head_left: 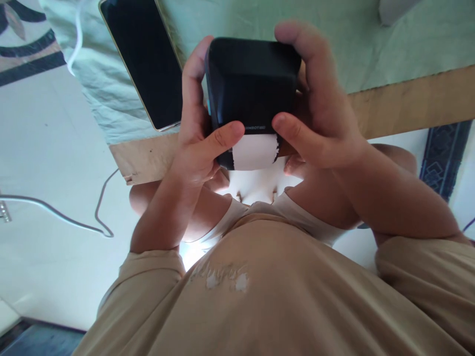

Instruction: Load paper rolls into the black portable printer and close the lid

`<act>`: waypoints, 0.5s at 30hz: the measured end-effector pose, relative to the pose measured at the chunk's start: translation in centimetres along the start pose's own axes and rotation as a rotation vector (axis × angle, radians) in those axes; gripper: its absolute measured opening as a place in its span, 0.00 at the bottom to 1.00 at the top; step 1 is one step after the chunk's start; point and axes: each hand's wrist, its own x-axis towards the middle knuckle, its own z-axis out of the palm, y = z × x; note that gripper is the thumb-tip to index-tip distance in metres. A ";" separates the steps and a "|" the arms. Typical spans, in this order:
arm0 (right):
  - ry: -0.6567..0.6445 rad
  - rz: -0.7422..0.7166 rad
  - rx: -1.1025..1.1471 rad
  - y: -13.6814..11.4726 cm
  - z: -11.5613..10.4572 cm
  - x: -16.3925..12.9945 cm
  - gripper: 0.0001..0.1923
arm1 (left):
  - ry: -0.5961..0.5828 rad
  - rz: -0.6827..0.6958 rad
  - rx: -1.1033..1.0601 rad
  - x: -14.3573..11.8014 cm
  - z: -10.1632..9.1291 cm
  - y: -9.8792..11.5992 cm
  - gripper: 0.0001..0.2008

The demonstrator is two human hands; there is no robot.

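Note:
A black label printer with rounded corners is held up in front of me, lettering ending in "IMBOT" along its near edge. A white paper strip covers the printer's near end, its right edge jagged. My left hand grips the left side, thumb on the front by the strip and fingers round the side. On the other side, my right hand holds the printer with its thumb near the lettering and its index finger at the top right corner. The remaining fingers are mostly hidden behind it.
A dark-screened smartphone lies on the green cloth left of the printer. The table's wooden edge runs just above my knees. White cables trail at the left. A grey object stands at the top right.

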 end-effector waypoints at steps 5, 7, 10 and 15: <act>-0.037 -0.186 0.016 0.2 -0.4 -0.4 0.41 | 0.095 -0.096 -0.042 -0.7 1.9 1.5 0.29; -0.033 -0.125 0.057 -0.1 -0.6 -0.6 0.41 | 0.129 -0.117 -0.052 -0.8 1.9 1.8 0.26; 0.024 -0.064 0.096 -0.9 -0.8 -0.7 0.37 | 0.122 -0.089 -0.102 -1.0 1.3 2.0 0.21; 0.134 0.066 0.085 -2.5 -0.6 -0.7 0.33 | 0.007 0.004 -0.198 -0.8 0.2 1.8 0.16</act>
